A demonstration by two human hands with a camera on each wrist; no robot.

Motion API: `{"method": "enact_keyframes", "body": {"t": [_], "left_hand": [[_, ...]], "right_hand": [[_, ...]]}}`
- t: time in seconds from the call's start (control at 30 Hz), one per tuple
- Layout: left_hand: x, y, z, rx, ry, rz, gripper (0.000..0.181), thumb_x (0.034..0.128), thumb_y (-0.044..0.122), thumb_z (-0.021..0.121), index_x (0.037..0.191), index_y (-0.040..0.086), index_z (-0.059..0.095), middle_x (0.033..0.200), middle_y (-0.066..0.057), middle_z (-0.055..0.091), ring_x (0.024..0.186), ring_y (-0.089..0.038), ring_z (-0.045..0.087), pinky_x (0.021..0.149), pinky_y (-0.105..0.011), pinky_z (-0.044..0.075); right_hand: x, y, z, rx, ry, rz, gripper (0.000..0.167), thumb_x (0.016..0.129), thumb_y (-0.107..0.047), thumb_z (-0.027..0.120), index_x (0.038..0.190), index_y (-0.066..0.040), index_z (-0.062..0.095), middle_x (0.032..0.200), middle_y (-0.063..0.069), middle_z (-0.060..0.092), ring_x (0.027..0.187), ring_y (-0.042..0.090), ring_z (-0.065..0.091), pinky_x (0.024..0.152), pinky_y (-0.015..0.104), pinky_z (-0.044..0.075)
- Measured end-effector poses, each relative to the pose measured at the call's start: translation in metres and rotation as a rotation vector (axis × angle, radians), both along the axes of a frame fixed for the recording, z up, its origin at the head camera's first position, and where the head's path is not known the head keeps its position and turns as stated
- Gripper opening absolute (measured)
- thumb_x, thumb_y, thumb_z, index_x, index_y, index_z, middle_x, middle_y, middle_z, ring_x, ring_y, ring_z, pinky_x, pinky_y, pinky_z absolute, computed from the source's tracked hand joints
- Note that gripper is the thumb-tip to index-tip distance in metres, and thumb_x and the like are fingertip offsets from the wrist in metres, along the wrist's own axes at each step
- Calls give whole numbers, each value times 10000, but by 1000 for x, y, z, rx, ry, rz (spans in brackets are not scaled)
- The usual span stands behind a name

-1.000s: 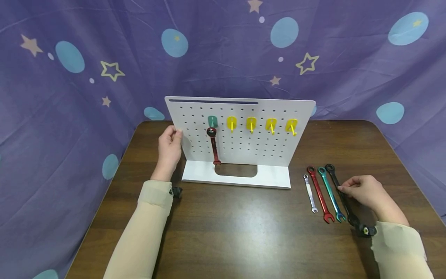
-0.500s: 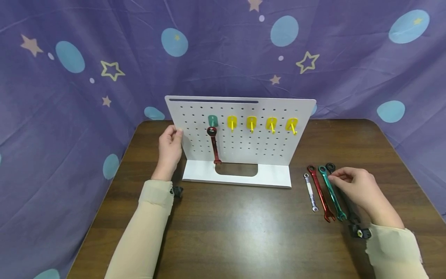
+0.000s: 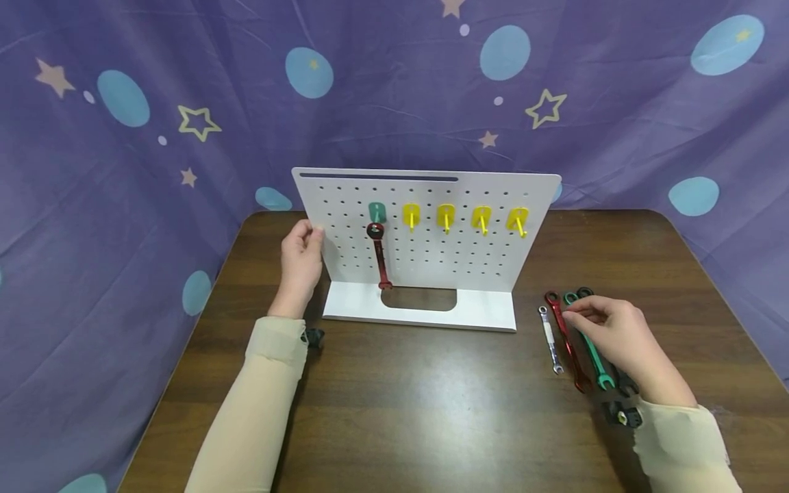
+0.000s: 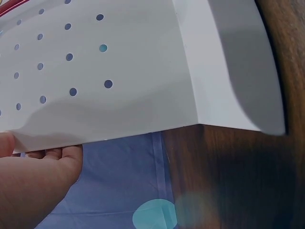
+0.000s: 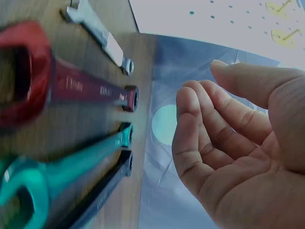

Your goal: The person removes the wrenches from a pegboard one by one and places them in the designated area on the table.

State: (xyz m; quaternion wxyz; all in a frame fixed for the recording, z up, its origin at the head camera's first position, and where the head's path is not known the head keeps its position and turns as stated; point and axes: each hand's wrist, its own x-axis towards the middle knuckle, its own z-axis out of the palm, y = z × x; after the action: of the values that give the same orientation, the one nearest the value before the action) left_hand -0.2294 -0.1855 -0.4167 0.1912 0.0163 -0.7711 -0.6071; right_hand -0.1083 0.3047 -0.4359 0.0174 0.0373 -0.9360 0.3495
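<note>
My left hand (image 3: pixel 300 267) pinches the left edge of a white pegboard (image 3: pixel 483 311) between thumb and curled fingers. A dark red combination wrench (image 3: pixel 380 263) hangs by its ring end from the teal hook (image 3: pixel 377 211). My right hand (image 3: pixel 616 335) hovers over a row of wrenches, thumb apart from its bent fingers, holding nothing. Below it lie a small silver wrench (image 3: pixel 548 335), a red wrench (image 3: pixel 564 332), a green wrench (image 5: pixel 71 167) and a black wrench (image 5: pixel 105 193). The hand partly covers the green and black ones in the head view.
Several yellow hooks (image 3: pixel 411 213) run along the pegboard to the right of the teal one. The board stands on a brown wooden table (image 3: pixel 401 411). A purple curtain (image 3: pixel 394 103) with stars and blue spots hangs behind and at the left.
My right hand has moved left from beside the black wrench, across the green one, toward the red one. My left hand stays at the board's edge.
</note>
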Motion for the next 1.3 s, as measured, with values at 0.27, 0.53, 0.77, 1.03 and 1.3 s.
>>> {"method": "enact_keyframes", "body": {"t": [0.27,0.53,0.77,1.03,1.3], "left_hand": [[1,0,1,-6,-15,-1,202,1074,100,517,1141,-50,635,728,-25,431,647,-122,375,547,-230,300],[2,-2,1,-1,-18,-10,221,1081,138,516,1149,-37,633,736,-31,429,634,-119,373,535,-228,299],[3,-1,1,8,-37,-12,226,1080,130,514,1174,-33,641,741,-31,421,634,-125,367,529,-235,289],[2,-4,-1,-13,-30,-3,216,1080,132,516,1144,-37,634,739,-38,434,642,-121,378,539,-231,306],[1,-1,0,-13,-18,-4,205,1077,112,515,1146,-37,638,739,-39,437,653,-129,381,547,-237,306]], "right_hand": [[-4,-18,0,-33,2,30,184,951,-232,756,1036,-69,758,920,49,715,728,205,594,577,285,486],[-6,-35,2,-59,3,78,160,955,-197,750,1058,-74,758,975,42,719,784,190,631,635,279,513],[-9,-49,2,-85,5,101,142,951,-178,751,1058,-85,756,972,17,726,814,185,654,668,297,524],[-14,-70,1,-110,-13,125,179,952,-170,749,1091,-57,747,972,5,723,833,170,658,702,330,544],[-17,-88,0,-177,58,133,136,948,-157,755,1047,-65,758,926,-11,724,752,161,642,636,288,527]]}}
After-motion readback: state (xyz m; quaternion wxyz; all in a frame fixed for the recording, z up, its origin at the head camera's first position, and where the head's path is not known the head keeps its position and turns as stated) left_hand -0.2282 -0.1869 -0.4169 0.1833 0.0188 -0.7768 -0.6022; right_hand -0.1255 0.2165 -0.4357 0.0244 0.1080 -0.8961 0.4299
